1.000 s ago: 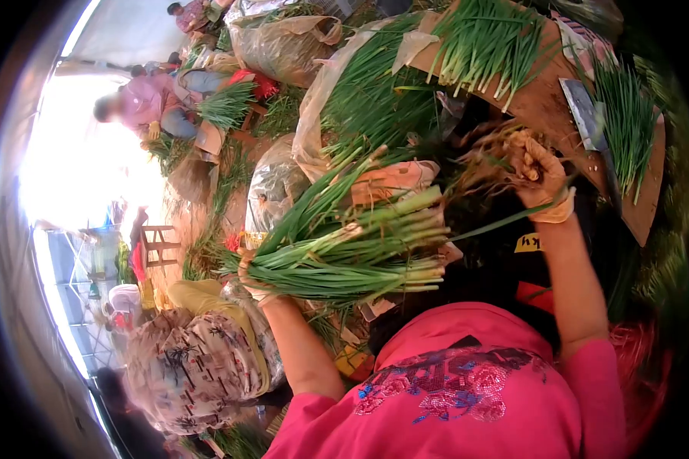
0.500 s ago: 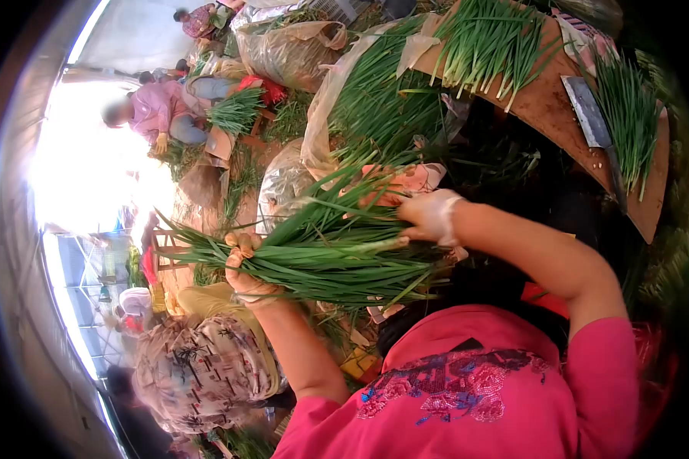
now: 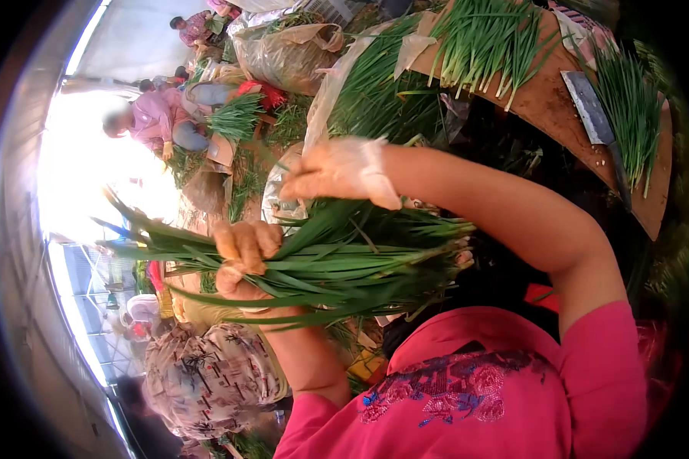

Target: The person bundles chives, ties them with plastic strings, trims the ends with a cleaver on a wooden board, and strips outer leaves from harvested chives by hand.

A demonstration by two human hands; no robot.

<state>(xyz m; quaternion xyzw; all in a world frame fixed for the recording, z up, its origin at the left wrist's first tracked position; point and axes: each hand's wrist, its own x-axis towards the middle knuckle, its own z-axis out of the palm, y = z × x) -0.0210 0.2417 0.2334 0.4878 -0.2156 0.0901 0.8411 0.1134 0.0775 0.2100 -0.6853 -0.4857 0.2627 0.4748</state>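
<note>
Head view: a thick bundle of long, flat green leaves with pale stalk ends [image 3: 367,264] is held before the bright pink shirt [image 3: 467,367].
Left hand: the thin-gloved left hand [image 3: 245,256] is closed around the bundle's leafy part.
Right hand: the thin-gloved right hand [image 3: 329,172] is near the bundle; whether it grips anything, I cannot tell.
Brown surface: the flat brown surface [image 3: 547,111] bears a broad-bladed metal knife with dark handle [image 3: 589,111].
</note>
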